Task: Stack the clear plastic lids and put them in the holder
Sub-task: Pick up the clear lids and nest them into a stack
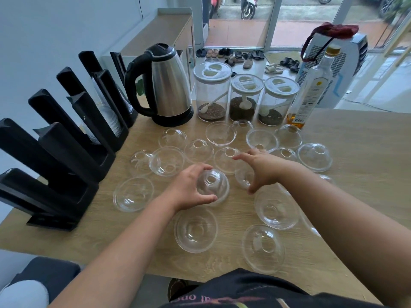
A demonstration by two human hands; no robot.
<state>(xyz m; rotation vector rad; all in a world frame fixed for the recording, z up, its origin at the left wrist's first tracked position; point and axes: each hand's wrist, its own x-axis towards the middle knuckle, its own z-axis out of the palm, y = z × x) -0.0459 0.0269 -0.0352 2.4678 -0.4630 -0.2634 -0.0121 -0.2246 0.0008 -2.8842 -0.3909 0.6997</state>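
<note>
A person stands at a wooden tabletop (347,152), seen from above, both bare arms reaching forward. About eighteen clear plastic dome lids (275,210) lie scattered across it, some dome up, some dome down, several touching or overlapping.

The left hand (189,190) has its grip closed around one dome lid (213,185), thumb on the near side and fingers curled over the far side, hole facing up. The lid sits at or just above the tabletop; which one cannot be told. The right hand (260,167) hovers with a wide, empty grip above another lid (243,177), fingers spread toward a neighbouring lid further back.

The holder (66,152), a black rack of slanted slots, stands along the left edge of the tabletop. Its further slots seem to hold stacked clear items already. Behind the lids stand a steel kettle (166,85), three lidded jars (244,98) and a glass bottle (311,90).

Stacking looks barely begun. Risks from here: lids facing different ways will not nest, so a mixed stack could sit crooked and jam or topple in a slanted slot. Thin plastic may buckle or spring away under a hard squeeze. The right hand, reaching among crowded lids, could nudge neighbours toward the jars or the edge.
</note>
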